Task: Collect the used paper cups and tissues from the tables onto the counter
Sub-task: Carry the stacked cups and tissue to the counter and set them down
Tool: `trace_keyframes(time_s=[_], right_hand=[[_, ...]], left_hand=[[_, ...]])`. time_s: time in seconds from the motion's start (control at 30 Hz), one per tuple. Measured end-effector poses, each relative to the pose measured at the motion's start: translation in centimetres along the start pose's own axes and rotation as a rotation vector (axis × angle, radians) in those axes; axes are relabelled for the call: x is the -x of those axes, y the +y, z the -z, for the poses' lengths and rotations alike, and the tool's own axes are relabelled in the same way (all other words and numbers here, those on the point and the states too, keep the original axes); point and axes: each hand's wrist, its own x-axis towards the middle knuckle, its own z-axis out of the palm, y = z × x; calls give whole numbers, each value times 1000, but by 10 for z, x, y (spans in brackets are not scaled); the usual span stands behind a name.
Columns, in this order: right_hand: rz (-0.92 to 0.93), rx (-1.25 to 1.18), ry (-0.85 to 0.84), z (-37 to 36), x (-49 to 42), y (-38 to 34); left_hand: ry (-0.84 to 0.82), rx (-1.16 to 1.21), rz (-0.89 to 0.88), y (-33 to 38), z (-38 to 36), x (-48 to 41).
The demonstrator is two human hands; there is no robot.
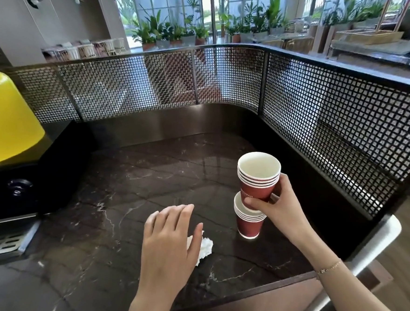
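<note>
My right hand (279,203) grips a stack of several red paper cups (259,178) with white insides, held just above a second stack of red cups (248,222) that stands on the dark marble counter (128,185). The held stack's base sits over the rim of the standing stack. My left hand (168,235) hovers flat over the counter with fingers spread, holding nothing. Crumpled white tissues (204,249) lie on the counter partly hidden under that hand's fingers.
A black metal mesh screen (218,76) walls the counter's far and right sides. A black machine (31,182) with a yellow dome (0,116) stands at the left, with a drip grille (1,243) below. A chair's metal back (365,248) is at the lower right.
</note>
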Motion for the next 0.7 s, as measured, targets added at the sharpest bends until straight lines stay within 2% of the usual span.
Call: trace_keyframes(time_s=[0.7], right_hand=[[-25, 3, -48, -4, 9, 29]], left_hand=[[-29, 29, 28, 7, -1, 11]])
